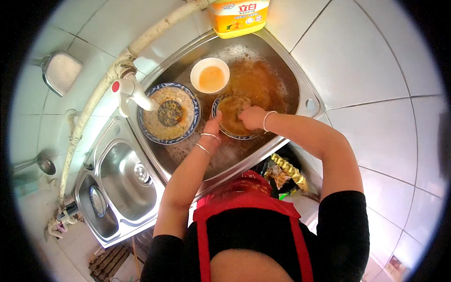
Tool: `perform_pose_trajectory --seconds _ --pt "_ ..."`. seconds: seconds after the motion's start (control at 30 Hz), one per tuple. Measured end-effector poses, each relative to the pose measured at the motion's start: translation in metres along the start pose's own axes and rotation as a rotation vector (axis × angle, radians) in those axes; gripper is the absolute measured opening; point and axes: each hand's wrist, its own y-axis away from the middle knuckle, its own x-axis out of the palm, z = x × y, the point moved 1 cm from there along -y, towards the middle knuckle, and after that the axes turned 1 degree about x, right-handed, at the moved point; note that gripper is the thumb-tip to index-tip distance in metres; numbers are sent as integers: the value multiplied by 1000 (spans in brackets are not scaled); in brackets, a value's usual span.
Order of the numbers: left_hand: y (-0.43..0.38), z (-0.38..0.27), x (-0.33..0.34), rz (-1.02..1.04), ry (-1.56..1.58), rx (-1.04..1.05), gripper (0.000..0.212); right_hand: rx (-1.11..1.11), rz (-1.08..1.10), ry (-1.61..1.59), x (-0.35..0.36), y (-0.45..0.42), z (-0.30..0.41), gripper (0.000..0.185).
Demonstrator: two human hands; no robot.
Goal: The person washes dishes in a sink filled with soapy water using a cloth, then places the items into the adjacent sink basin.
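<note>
A blue-and-white rimmed bowl [214, 105] sits in the large stainless steel sink [243, 165], full of cloudy brown liquid. My left hand [212, 129] grips its near-left rim, thumb on the edge. The fingers of my right hand [253, 117] are curled and dip into the liquid, so I cannot tell whether they hold anything. To the left, a larger dish with a blue patterned rim [193, 121] carries murky water and dark food bits over its centre. A small white bowl [193, 74] with orange liquid stands behind them. Brown, foamy water [260, 77] spreads at the sink's far right.
A white tap [139, 97] with a red-marked handle reaches over the left dish. Behind the sink stands a yellow detergent jug [239, 21]. A double-basin steel sink [128, 176] adjoins on the left, with a patterned dish [98, 201] in its smaller basin.
</note>
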Motion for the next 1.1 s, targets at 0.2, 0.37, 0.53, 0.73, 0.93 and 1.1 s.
perform_pose_trajectory --seconds 0.2,0.37,0.53,0.73,0.93,1.1 --pt "0 -7 8 302 237 -107 57 45 -317 -636 -11 13 54 32" --pt "25 -17 16 454 313 -271 62 -76 -422 -422 -22 38 41 37" --pt "39 -28 15 217 -27 -134 59 -191 -320 -1374 -61 61 -21 32" --pt "49 -34 5 616 186 116 53 -225 -238 -1865 -60 37 -56 26" --pt "71 -34 10 566 125 126 43 110 -501 -410 -28 -7 -69 24" --pt "51 -18 2 384 -78 213 27 174 30 -122 -26 8 -53 34"
